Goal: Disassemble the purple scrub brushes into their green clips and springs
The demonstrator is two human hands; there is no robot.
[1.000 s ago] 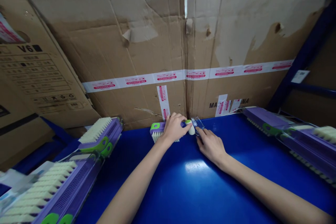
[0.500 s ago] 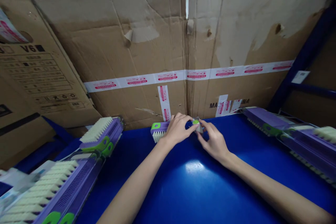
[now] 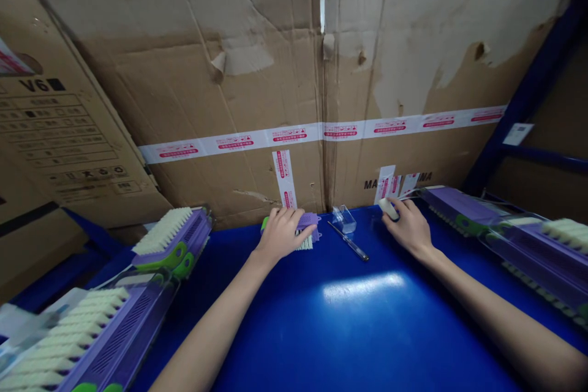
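Observation:
My left hand [image 3: 281, 233] is closed over a purple scrub brush [image 3: 307, 228] with white bristles and a green end, lying on the blue table [image 3: 321, 331] near the cardboard wall. My right hand [image 3: 408, 228] has moved off to the right and pinches a small white piece [image 3: 388, 208] between its fingers. Between the hands a small clear plastic cap [image 3: 344, 218] and a thin dark pen-like tool [image 3: 349, 241] lie on the table, touched by neither hand.
Rows of purple brushes with white bristles and green grips lie at the left [image 3: 114, 312] and right [image 3: 519, 233]. Tall taped cardboard boxes [image 3: 257, 73] close off the back. A blue rack post [image 3: 528, 92] rises at the right.
The hands, joined at the brush's end before, have parted. My right hand went right with a small white piece. A clear cap and thin tool now lie bare between them.

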